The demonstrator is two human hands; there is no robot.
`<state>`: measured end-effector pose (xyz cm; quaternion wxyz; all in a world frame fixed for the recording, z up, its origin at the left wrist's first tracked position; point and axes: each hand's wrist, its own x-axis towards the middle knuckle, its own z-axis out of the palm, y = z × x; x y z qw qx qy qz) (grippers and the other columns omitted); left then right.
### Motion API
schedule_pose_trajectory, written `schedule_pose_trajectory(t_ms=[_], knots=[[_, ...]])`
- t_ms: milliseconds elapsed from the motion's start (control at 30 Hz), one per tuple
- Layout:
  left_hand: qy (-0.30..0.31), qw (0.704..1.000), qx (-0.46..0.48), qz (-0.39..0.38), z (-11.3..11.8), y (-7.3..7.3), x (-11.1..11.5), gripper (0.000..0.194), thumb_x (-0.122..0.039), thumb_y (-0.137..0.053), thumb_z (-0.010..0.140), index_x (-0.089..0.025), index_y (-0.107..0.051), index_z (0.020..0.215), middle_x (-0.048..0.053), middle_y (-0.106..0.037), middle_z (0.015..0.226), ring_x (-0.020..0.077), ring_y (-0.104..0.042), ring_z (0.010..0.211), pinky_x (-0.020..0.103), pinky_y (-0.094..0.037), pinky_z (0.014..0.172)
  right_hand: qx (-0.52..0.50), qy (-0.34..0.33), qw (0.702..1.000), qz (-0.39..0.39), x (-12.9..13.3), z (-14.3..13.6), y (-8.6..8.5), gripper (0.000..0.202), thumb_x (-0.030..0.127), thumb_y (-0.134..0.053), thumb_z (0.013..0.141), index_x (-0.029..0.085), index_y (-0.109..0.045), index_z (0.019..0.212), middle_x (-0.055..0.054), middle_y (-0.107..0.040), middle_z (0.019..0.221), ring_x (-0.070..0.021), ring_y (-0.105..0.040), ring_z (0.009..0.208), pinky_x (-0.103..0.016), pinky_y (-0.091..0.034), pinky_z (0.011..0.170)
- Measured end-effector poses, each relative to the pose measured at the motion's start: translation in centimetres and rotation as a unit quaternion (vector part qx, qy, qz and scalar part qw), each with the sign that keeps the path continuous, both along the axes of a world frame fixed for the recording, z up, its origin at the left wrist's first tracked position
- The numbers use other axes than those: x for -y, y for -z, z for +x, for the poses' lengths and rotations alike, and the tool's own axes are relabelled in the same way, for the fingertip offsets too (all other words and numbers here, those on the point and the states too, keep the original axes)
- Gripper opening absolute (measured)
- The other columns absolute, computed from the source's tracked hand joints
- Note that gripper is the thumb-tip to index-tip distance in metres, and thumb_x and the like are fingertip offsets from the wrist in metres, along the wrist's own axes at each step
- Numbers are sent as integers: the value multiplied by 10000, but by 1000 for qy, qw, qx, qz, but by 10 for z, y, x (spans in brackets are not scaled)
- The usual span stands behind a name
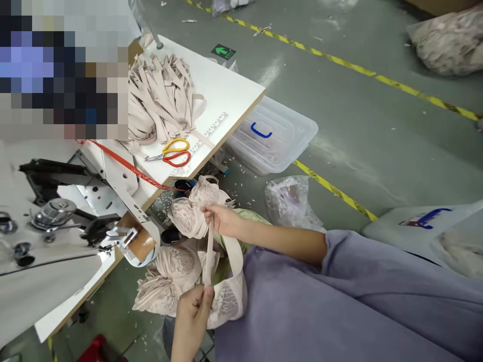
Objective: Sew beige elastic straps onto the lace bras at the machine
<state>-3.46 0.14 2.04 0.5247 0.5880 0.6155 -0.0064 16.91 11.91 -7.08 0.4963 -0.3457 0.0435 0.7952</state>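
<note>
Pinching one end of the beige strap (210, 251) between thumb and fingers, the left hand (193, 314) is level with the lace cup (228, 299) — the right hand (222, 220) grips the strap farther up, fingertips closed. The strap runs nearly straight between them, over the lap. Beside it lie more lace pieces (177, 266). Beyond, the tabletop (226, 83) carries scissors (175, 152) and a heap of beige strips (166, 95) — a lidded plastic box (281, 136) stands on the floor.
</note>
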Motion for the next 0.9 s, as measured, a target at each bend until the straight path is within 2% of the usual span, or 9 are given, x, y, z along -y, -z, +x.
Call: schedule_pose_trajectory(t_ms=[167,400,500,567,633,700,733,800,900], knots=[[-9,1000,-17,-23,-1,5,6,543,-655,-441,901,-220,-293,611,-39,-288,579,127,-324,560,247,-239,541,87,77,991,74,-22,38,-1,307,366,-767,778,181,-546,883,88,-473,640,-33,-278,471,-161,-249,430],[-35,999,-14,-6,7,5,4,584,-718,-475,850,-206,-362,593,-37,-317,562,124,-332,558,236,-272,539,258,54,949,174,-20,52,-25,293,385,-736,800,198,-536,903,90,-426,684,-69,-347,580,-199,-309,530],[-77,997,-2,11,4,2,2,558,-678,-524,851,-185,-498,591,-25,-401,554,133,-391,558,235,-313,532,164,45,974,151,-22,56,-20,276,337,-751,788,215,-559,943,88,-461,708,-68,-404,602,-188,-355,576],[-119,992,7,38,4,-3,-1,527,-660,-544,848,-173,-633,668,-4,-495,578,155,-460,585,241,-359,543,76,-9,989,125,-13,50,-15,290,369,-749,781,201,-581,946,56,-537,757,-81,-497,652,-203,-420,643],[-160,984,25,69,7,-12,-5,520,-646,-541,857,-162,-712,767,18,-568,615,170,-507,613,250,-399,563,0,-142,984,108,7,36,-12,389,516,-704,791,157,-611,907,-22,-615,820,-130,-592,728,-262,-477,696],[-179,978,58,91,13,-22,-11,518,-621,-528,880,-152,-735,801,26,-591,620,162,-515,604,248,-410,567,-101,-338,931,95,32,19,-13,587,707,-641,760,136,-647,899,-88,-661,891,-175,-645,790,-302,-500,718],[-177,976,78,97,17,-28,-14,512,-605,-524,891,-150,-739,801,22,-588,609,151,-505,584,243,-404,560,-136,-391,904,105,44,11,-15,627,747,-637,737,152,-660,933,-96,-676,940,-191,-658,809,-312,-503,719],[-156,975,112,108,25,-36,-22,474,-552,-523,912,-148,-743,797,15,-583,606,133,-492,568,232,-390,551,-137,-408,893,133,59,-1,-24,572,714,-682,728,186,-673,948,-66,-689,945,-182,-660,806,-293,-501,715],[-144,970,129,147,33,-41,-27,432,-474,-521,931,-141,-727,750,12,-591,603,121,-499,559,219,-376,529,-8,-362,914,183,54,-12,-46,374,531,-755,767,176,-687,862,-15,-676,810,-119,-605,682,-225,-467,635]])
